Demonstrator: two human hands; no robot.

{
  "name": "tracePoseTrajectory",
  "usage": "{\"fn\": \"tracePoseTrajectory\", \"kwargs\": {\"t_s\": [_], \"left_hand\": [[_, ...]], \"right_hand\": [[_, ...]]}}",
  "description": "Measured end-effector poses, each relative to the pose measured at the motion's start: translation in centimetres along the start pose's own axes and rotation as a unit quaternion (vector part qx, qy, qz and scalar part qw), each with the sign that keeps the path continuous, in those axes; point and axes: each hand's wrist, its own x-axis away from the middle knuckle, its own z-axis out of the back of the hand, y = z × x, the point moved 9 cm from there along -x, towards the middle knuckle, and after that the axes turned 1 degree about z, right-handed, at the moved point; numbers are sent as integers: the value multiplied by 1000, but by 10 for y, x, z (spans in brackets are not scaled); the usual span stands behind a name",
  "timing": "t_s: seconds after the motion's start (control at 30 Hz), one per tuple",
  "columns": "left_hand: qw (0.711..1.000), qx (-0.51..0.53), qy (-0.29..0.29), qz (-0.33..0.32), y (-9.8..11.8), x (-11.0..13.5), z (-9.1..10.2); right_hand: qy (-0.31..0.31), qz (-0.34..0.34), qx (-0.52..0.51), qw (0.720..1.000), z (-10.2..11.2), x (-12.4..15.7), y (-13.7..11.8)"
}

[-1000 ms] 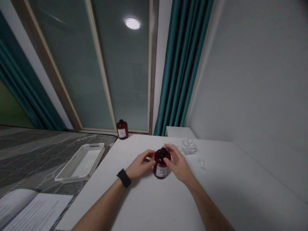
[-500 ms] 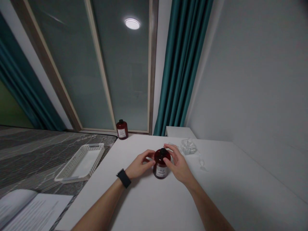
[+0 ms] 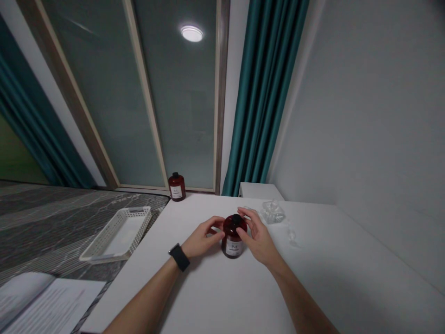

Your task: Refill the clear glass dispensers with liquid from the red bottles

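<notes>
A dark red-brown bottle with a black cap and a white label stands upright on the white table. My left hand, with a dark watch on its wrist, curls against the bottle's left side, thumb at the front edge and fingertips partly hidden behind it. From the right, my right hand wraps the bottle's shoulder; its thumb rests on the front just below the cap, and the other fingers reach around the back. Another bottle of the same look is upright at the table's far left corner.
Crumpled clear plastic lies on the table behind and right of my right hand. To the left, on a dark patterned surface, are a white perforated basket and an open book. A white box-like piece stands beyond the table's far edge.
</notes>
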Motion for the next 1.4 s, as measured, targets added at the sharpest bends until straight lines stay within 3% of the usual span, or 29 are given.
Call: {"fn": "tracePoseTrajectory", "kwargs": {"t_s": [0.13,0.27,0.83,0.97,1.13,1.4], "left_hand": [[1000,-2,1,1,1,0,0],[1000,-1,2,0,2,0,0],[1000,1,2,1,2,0,0],[1000,6,1,4,3,0,0],[1000,3,2,2,3,0,0],[1000,0,0,-2,2,1,0]], "right_hand": [[-19,-20,-10,1000,-4,0,2],[1,6,9,1000,0,0,-3],[-1,7,15,1000,0,0,-1],[-24,-12,6,1000,-4,1,1],[-3,15,20,1000,0,0,-5],[-23,-9,18,1000,-3,2,0]]}}
